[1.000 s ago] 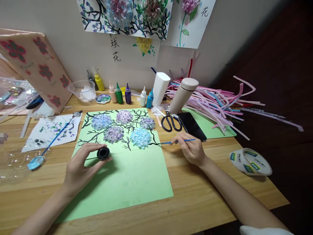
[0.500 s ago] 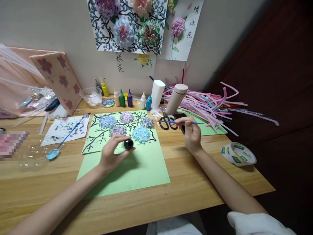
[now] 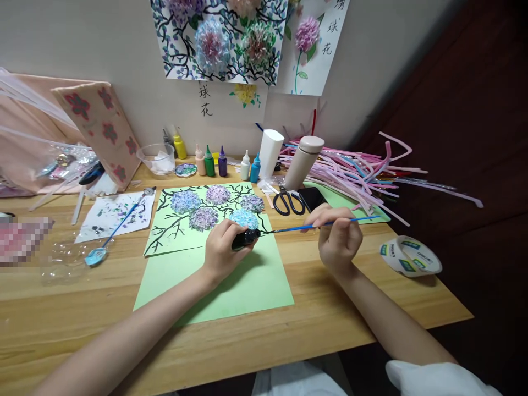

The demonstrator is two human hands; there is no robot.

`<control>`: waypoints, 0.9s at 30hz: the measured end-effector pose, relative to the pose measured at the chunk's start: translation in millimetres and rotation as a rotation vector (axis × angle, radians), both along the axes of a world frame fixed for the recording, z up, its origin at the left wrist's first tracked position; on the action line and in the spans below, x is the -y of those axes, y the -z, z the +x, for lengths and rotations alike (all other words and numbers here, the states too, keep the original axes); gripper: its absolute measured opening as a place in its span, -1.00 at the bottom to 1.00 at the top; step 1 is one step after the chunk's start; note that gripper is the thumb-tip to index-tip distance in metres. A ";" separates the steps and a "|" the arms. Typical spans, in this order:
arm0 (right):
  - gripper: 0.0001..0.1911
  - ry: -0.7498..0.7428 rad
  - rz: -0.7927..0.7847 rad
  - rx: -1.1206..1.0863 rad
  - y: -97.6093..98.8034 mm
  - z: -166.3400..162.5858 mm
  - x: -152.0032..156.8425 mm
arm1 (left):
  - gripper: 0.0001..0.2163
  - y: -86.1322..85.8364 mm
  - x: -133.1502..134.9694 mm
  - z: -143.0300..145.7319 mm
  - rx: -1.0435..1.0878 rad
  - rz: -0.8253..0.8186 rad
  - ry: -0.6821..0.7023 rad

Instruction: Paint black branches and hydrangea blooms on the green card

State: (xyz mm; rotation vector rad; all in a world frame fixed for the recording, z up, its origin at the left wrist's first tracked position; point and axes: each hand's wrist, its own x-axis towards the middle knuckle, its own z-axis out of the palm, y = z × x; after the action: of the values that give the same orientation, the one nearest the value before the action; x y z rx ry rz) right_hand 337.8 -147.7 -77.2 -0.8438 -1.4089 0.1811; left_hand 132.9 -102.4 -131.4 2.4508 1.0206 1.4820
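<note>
My left hand [image 3: 225,250] is closed around a small black paint pot [image 3: 245,238], tilted with its mouth toward the right, above the plain green sheet [image 3: 231,283]. My right hand [image 3: 339,237] pinches a thin blue paintbrush [image 3: 313,225] held level, its tip at the pot's mouth. Just behind the hands lies the green picture [image 3: 173,225] with black branches and several blue and purple puffy flowers.
Scissors [image 3: 287,201], a black phone [image 3: 312,198], a beige flask [image 3: 304,161] and a white cup [image 3: 270,152] stand behind. Small paint bottles [image 3: 214,161] line the wall. Pink strips [image 3: 358,170] pile at right, a tape roll [image 3: 410,257] near the edge. A second brush [image 3: 119,225] lies at left.
My left hand carried the black pot to the right and tilted it. My right hand came toward it, and the brush tip now meets the pot's mouth.
</note>
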 end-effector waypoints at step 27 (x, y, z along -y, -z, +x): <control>-0.71 -0.206 -0.244 0.290 9.2 -8.5 0.4 | -0.78 2.1 2.7 2.7 -0.059 0.026 -0.018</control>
State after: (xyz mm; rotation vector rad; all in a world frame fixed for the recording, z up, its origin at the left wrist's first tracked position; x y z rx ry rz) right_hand 329.3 -148.1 -86.4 -0.9511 -1.7723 0.4081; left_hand 135.6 -105.1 -133.5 2.5245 1.0433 1.4450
